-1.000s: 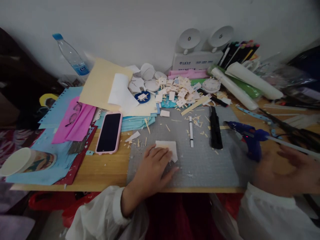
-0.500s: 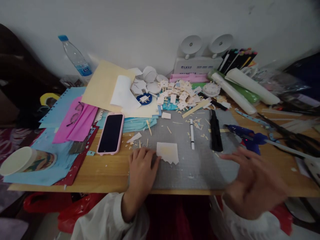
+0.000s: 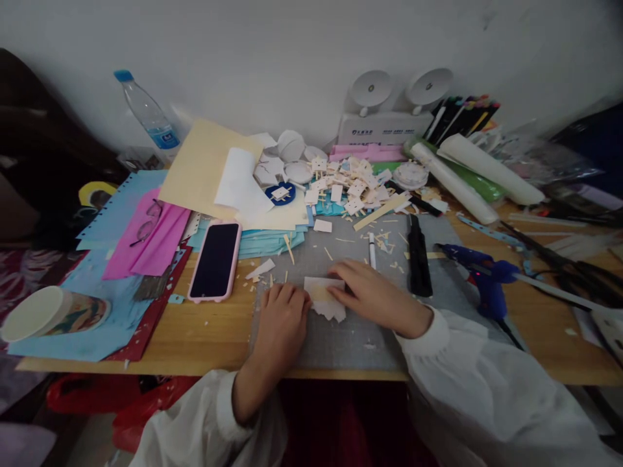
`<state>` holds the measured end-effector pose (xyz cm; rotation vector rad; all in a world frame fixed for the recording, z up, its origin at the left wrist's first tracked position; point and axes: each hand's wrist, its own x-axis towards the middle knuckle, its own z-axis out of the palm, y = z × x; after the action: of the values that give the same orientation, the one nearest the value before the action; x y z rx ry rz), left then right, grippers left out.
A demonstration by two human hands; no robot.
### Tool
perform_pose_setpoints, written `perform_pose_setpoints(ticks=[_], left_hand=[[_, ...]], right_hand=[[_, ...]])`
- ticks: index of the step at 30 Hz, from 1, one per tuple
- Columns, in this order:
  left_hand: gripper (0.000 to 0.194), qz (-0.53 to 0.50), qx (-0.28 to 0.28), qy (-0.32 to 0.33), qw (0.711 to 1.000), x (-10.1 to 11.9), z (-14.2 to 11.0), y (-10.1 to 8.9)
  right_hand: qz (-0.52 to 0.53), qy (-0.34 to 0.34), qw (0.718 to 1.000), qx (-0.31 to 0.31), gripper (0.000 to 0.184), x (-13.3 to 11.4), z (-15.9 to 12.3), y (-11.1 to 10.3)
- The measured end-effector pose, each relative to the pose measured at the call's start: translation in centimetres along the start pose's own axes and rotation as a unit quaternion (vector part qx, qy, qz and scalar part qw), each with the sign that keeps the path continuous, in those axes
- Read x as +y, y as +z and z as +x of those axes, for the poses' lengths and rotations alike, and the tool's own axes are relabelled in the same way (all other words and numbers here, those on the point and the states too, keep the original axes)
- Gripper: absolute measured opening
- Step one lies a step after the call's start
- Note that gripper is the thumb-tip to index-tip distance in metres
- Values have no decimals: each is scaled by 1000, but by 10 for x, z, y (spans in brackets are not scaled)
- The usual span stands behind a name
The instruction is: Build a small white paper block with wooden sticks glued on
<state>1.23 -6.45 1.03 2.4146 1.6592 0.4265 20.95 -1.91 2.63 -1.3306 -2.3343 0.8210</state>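
Observation:
A small white piece of paper (image 3: 324,310) with a torn lower edge and a faint yellowish patch lies on the grey cutting mat (image 3: 335,347). At its left edge, my left hand (image 3: 282,321) rests palm down with bent fingers, closed, thumb and fingertip on the paper's side. Over the right side of the paper reaches my right hand (image 3: 372,292), thumb and fingers apart, the fingertips at its upper right edge. A white marker (image 3: 372,250) lies just beyond my right hand, partly hidden by it. The black tool (image 3: 419,256) lies to the right of the marker.
A blue glue gun (image 3: 481,272) with a red light sits to the right. Behind the mat is a heap of small cream card pieces (image 3: 357,185). A phone (image 3: 215,259), a paper cup (image 3: 53,314) and pink sheets are at left. Scraps and thin sticks dot the mat.
My right hand has moved left from near the glue gun onto the right side of the paper. My left hand stays at the paper's left edge.

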Motion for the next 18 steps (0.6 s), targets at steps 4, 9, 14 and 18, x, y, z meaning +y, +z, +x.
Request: perform_pose_setpoints(ticks=[4,9,14,18], left_hand=[[15,-24,4,5,1000,-6,0,-3],[27,-246,103,-34,963,-15,11,-4],[30,-464,10,-71,883,-12,35,-8],[25,-454,-82,-39,886,-9,49,-20]], right_hand=[[53,32,998,-13,6,2,11,7],[175,34,984,-11,13,6,11,1],[424,38,905,10,32,5,3,1],[486,44,873,15,36,2,-3,5]])
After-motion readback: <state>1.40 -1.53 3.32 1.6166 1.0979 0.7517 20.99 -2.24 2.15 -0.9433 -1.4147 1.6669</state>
